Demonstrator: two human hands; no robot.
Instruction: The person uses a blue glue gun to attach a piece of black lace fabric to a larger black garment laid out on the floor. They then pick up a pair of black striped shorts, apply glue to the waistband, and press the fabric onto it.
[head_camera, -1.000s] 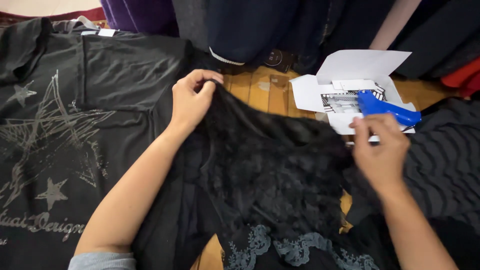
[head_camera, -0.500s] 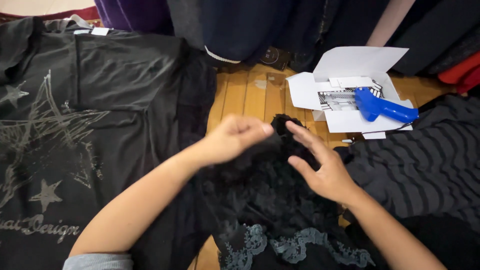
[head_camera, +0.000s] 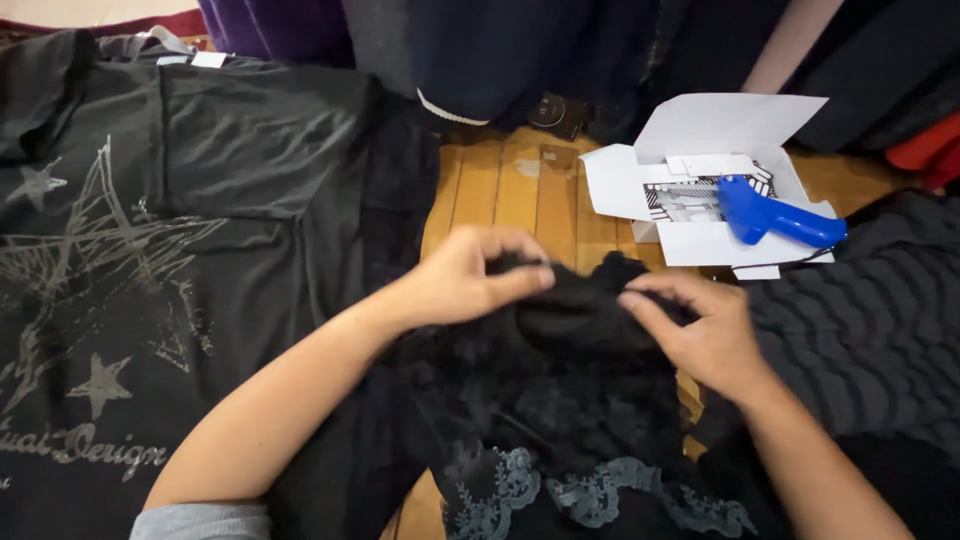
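Black lace garment (head_camera: 560, 400), bunched, pinched by both hands' fingers (head_camera: 520, 280).

A strip of bare wooden floor (head_camera: 510, 190) lies open ahead, hemmed by the black T-shirt (head_camera: 200, 200) at left, white box (head_camera: 700, 180) at right, hanging clothes (head_camera: 500, 50) beyond.

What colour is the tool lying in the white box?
Bright blue; the tool shows in the head view, in the open box.
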